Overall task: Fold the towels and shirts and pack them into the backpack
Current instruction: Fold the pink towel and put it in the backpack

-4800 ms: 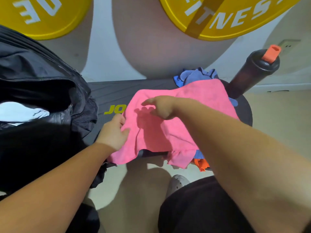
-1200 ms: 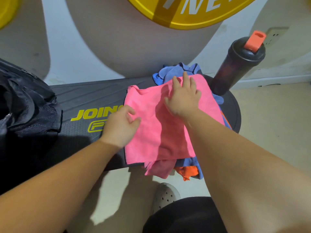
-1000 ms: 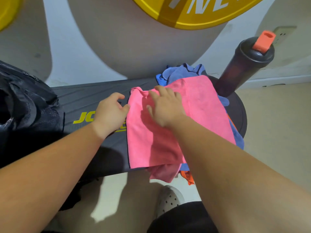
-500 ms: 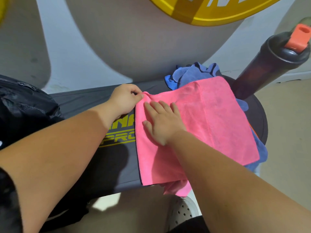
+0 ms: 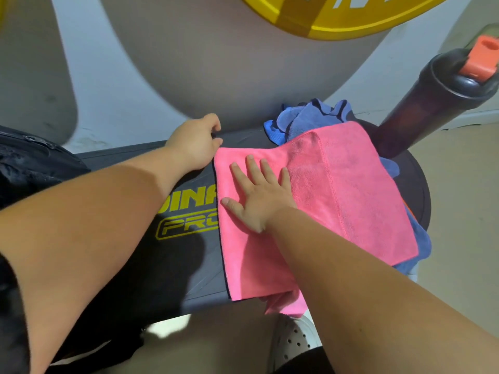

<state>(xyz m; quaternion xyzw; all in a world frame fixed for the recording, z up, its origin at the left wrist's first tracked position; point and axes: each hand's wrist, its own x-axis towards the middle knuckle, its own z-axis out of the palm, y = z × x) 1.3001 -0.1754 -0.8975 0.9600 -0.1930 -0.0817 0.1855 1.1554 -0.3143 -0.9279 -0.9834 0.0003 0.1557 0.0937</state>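
Head view: a dark counter with yellow lettering stood before a pale wall. The folded pink towel lay at its 3 o'clock end over blue cloth. The right hand pressed it flat, fingers spread. The left hand pinched its 11 o'clock corner. The backpack sat at 9 o'clock.

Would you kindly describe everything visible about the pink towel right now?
The pink towel looks like soft microfibre with stitched hems. It lies folded on the dark bench, its left edge straight, its right part draped over a crumpled blue cloth. The right hand presses flat on it, fingers spread; the left hand is at its far left corner, grip unclear. A ragged pink bit hangs below the bench's near edge.
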